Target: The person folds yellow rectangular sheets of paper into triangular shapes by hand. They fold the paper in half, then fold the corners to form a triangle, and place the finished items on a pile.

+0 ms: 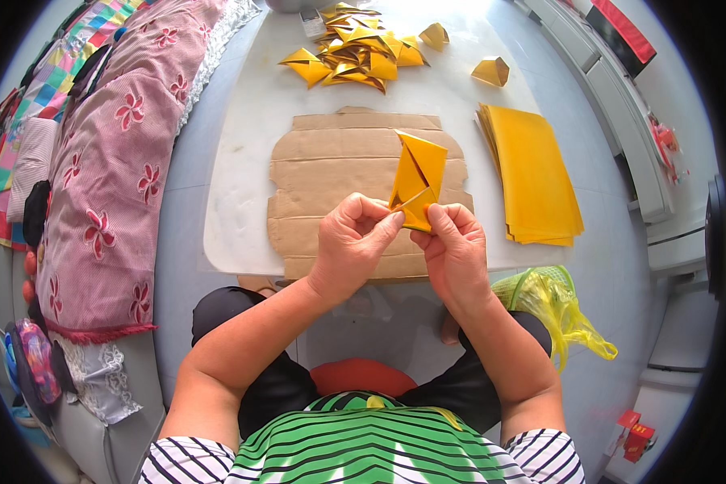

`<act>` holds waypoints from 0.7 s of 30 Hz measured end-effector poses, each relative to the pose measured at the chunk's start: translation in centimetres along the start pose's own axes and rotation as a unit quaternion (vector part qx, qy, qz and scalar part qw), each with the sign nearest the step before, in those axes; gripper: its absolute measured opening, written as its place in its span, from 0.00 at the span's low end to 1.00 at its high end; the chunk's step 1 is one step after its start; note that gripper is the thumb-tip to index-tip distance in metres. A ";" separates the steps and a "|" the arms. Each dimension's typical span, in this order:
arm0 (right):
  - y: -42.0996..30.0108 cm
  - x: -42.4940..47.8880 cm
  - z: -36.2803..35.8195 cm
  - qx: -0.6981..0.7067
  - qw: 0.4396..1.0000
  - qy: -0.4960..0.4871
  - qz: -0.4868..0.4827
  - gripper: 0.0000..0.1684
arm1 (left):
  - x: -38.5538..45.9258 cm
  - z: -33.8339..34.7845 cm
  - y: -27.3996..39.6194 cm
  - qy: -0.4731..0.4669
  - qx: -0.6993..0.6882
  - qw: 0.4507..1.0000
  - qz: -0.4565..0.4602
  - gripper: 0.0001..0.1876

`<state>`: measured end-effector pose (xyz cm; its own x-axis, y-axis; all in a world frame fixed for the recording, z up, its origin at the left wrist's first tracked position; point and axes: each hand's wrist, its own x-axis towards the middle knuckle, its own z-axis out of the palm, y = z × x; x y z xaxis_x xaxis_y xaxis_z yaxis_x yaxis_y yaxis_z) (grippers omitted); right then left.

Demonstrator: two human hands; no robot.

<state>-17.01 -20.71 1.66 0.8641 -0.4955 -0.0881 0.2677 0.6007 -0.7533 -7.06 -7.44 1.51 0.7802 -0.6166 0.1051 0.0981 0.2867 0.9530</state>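
Note:
My left hand (360, 239) and my right hand (454, 245) hold a folded piece of shiny gold paper (431, 160) between thumbs and fingers. It stands tilted above a flattened sheet of brown cardboard (327, 181), with diagonal folds on its face and a pointed upper left corner. A thin pale line crosses its lower part near my left thumb; whether it is a paper edge or a stick I cannot tell. To the right of my hands lies a stack of flat gold paper sheets (535, 175). My fingers hide the paper's lower corners.
Folded gold paper pieces (363, 48) are heaped at the table's far side, with two single ones (491, 71) to their right. The pale tabletop (242, 199) has rounded corners. A green basket with a yellow plastic bag (544, 296) stands by my right knee. A pink-covered sofa (115, 163) runs along the left.

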 end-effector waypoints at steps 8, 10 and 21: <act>0.2 0.0 -0.2 0.022 0.999 -0.026 -0.005 0.03 | -0.3 0.4 -0.4 0.026 0.074 0.990 0.117 0.20; 0.3 0.0 -0.3 0.029 0.999 -0.032 -0.005 0.03 | -0.4 0.3 -0.3 0.021 0.084 0.989 0.119 0.22; 0.4 0.2 -0.3 0.023 0.999 -0.043 -0.006 0.02 | -0.4 0.0 0.1 0.001 0.092 0.994 0.061 0.23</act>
<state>-16.92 -20.77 1.15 0.8936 -0.4484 -0.0219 0.2954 0.6241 -0.7233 -7.34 -7.14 1.58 0.7810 -0.5834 0.2227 -0.1125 0.2194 0.9691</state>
